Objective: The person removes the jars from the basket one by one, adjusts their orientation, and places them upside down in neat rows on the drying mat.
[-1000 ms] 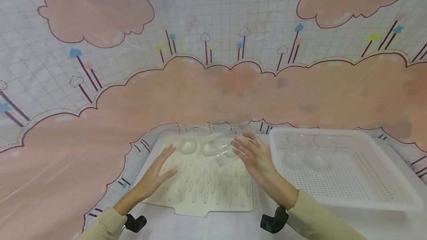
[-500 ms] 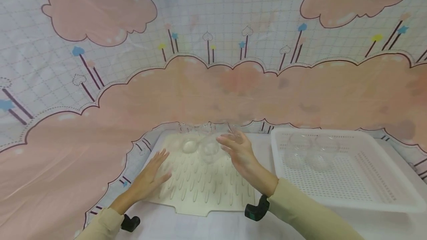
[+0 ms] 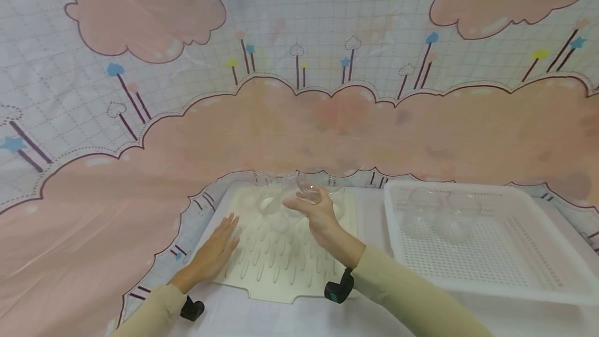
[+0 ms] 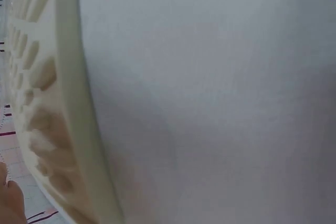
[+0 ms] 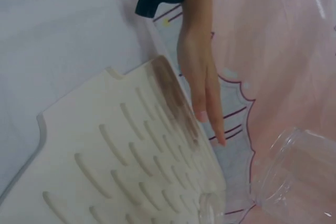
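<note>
- Patterned backdrop (image 3: 281, 134), white table (image 3: 299, 319).
- Basket (image 3: 496, 293) near table's right edge, cups (image 3: 456, 225) inside.
- Mat (image 3: 281, 277), table's left side.
- Left hand (image 3: 212, 251): fingers straight, empty.
- Right hand (image 3: 323, 225): grasping clear cup (image 5: 307, 182) over mat's far half.
- Seems mid-positioning; next move calls for steady levelling.

Table (image 3: 262, 321) had a white, cloth-like top. Cream draining mat (image 3: 299, 274) lay on it around the middle of the head view, rows of oblong bumps, short lip projecting at the near edge. White perforated plastic basket (image 3: 491, 259) stood upright to its right, not touching, strip of white top between
</note>
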Demonstrator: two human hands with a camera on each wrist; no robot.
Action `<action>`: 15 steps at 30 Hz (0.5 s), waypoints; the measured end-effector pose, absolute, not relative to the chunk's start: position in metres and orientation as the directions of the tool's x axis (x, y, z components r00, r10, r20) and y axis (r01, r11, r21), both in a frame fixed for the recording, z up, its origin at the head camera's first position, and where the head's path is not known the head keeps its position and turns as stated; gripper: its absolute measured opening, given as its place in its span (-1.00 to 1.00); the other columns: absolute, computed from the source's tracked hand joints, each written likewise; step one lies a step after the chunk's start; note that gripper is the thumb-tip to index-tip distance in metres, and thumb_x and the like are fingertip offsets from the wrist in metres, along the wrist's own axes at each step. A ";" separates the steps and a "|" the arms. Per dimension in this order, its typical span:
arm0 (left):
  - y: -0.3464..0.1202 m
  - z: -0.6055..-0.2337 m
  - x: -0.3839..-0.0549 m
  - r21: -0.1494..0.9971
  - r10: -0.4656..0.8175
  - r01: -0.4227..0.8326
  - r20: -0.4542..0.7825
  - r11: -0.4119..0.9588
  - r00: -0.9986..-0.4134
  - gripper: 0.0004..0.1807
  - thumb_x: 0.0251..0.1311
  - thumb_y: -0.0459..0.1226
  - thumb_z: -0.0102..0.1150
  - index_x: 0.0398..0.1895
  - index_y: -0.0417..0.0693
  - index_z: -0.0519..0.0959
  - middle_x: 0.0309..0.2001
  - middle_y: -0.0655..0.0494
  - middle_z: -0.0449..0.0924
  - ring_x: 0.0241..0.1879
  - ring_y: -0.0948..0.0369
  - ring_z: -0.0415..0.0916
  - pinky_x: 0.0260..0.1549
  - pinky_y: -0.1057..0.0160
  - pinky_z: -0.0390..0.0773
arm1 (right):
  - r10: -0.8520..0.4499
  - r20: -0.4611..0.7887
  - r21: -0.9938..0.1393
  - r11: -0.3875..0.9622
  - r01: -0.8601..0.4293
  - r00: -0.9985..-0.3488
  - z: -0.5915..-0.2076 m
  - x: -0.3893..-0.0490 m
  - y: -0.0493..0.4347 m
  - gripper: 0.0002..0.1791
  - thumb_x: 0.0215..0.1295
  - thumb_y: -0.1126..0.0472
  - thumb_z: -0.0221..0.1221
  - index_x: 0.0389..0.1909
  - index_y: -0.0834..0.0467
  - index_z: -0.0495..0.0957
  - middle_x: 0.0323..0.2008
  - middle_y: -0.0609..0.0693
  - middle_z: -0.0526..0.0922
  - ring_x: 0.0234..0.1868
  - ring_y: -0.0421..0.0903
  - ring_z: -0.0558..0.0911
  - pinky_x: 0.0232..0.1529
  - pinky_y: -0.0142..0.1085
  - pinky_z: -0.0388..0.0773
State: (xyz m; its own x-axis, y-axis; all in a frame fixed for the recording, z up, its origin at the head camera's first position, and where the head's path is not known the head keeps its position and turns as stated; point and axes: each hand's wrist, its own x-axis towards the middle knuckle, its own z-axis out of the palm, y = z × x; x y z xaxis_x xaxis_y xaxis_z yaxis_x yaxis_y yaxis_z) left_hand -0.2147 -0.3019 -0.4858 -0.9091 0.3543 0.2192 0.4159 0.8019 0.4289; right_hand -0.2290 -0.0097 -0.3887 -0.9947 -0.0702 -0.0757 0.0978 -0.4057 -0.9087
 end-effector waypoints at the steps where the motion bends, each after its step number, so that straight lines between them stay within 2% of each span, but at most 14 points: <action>1: -0.302 -0.487 -0.216 0.428 0.353 0.418 0.225 0.801 -0.908 -0.41 0.52 -0.26 -0.10 0.50 -0.36 0.13 0.50 -0.31 0.05 0.47 -0.28 -0.06 0.37 -0.29 0.01 | -0.076 -0.072 -0.911 -0.400 0.097 -0.995 -0.391 -0.230 -0.012 -0.21 0.04 0.42 0.40 0.32 0.24 0.30 0.20 0.22 0.43 0.25 0.13 0.44 0.35 -0.01 0.29; 4: -0.303 -0.492 -0.219 0.421 0.347 0.417 0.234 0.805 -0.908 -0.41 0.52 -0.26 -0.10 0.49 -0.40 0.13 0.49 -0.34 0.05 0.47 -0.30 -0.05 0.37 -0.28 0.02 | -0.082 -0.067 -0.936 -0.340 0.091 -0.994 -0.397 -0.233 -0.021 -0.20 0.02 0.40 0.44 0.32 0.22 0.33 0.18 0.21 0.44 0.24 0.15 0.46 0.33 -0.01 0.33; 8: -0.305 -0.498 -0.221 0.426 0.347 0.409 0.218 0.807 -0.912 -0.41 0.53 -0.24 -0.12 0.48 -0.40 0.14 0.49 -0.35 0.06 0.47 -0.29 -0.06 0.38 -0.27 0.00 | -0.068 -0.058 -0.962 -0.262 0.074 -0.996 -0.403 -0.236 -0.032 -0.21 -0.03 0.35 0.50 0.27 0.19 0.39 0.09 0.17 0.50 0.17 0.16 0.50 0.20 -0.07 0.48; 15: -0.307 -0.508 -0.221 0.380 0.371 0.410 0.175 0.829 -0.912 -0.42 0.54 -0.21 -0.12 0.49 -0.35 0.16 0.50 -0.32 0.06 0.47 -0.30 -0.07 0.38 -0.27 0.00 | -0.065 -0.048 -0.974 -0.220 0.061 -0.997 -0.416 -0.244 -0.047 -0.17 -0.11 0.36 0.53 0.27 0.21 0.41 0.01 0.12 0.57 0.07 0.09 0.54 0.05 -0.18 0.58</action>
State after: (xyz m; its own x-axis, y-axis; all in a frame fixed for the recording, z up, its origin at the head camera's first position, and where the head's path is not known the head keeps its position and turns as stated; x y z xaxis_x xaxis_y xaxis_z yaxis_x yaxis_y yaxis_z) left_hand -0.2213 -0.3069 -0.5084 -0.9121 0.3710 0.1747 0.4100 0.8289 0.3805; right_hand -0.2439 -0.0474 -0.4158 -0.9967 -0.0647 -0.0481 0.0612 -0.2196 -0.9737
